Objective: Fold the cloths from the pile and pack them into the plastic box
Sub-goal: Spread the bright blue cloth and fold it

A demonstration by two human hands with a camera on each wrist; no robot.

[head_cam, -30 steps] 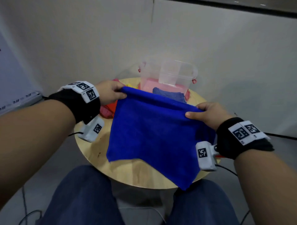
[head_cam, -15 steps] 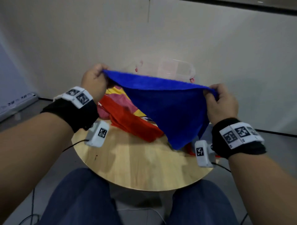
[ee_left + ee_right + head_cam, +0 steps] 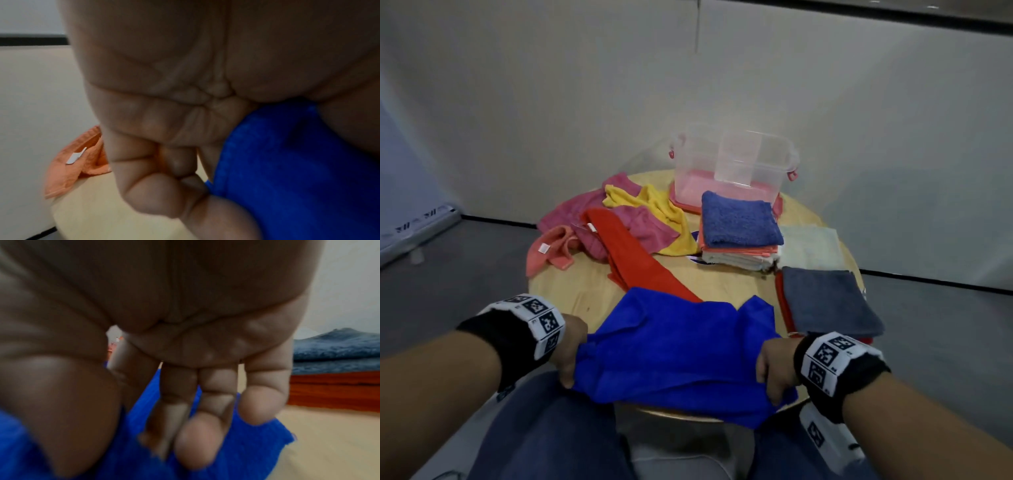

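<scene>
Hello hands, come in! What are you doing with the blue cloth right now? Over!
Left hand and right hand both grip the blue cloth at the table's near edge. Plastic box empty. Red cloth pokes under it.

We can't see the fingers of the left hand [image 3: 571, 346]; the blue cloth [image 3: 681, 356] swallows them. The right wrist view is blurred, the right hand [image 3: 164, 353] filling it. The near rim of the surface [image 3: 571, 284] lies hidden under that cloth, and the stack [image 3: 739, 253] covers a dark mark we can't read.
</scene>
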